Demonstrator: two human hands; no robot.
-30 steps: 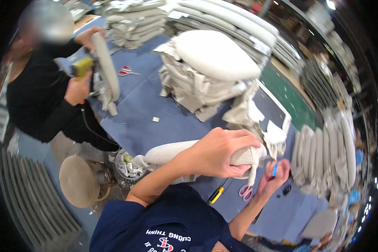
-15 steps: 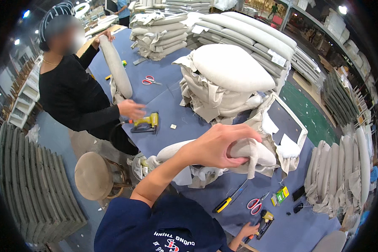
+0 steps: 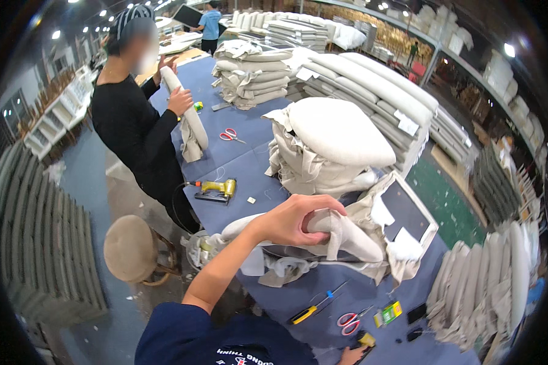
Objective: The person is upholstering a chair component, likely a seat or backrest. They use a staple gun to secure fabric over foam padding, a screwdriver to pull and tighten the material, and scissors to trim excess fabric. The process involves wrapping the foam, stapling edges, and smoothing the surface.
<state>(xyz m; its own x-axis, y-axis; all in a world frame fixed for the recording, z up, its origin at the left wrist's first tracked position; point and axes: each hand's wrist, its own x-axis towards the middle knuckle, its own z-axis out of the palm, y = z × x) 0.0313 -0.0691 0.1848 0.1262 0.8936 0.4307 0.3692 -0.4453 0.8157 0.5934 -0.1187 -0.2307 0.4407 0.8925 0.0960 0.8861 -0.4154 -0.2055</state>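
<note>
My left hand is closed over the edge of a beige fabric-covered seat cushion, thumb below and fingers on top. The cushion is tilted up on its side on the table, with loose fabric hanging about it. At the lower edge my right hand is closed at the handle of a yellow and black staple gun; part of this hand is cut off. Beside it lie red-handled scissors, a yellow-handled screwdriver and a small green and yellow box.
Across the table, a co-worker in black holds another cushion with both hands. A second staple gun and scissors lie near there. Covered cushions are piled behind mine. A stool stands left.
My view has shifted. My left hand still grips the cushion, whose side is turned more toward me. The co-worker's lower hand has moved up onto their cushion.
</note>
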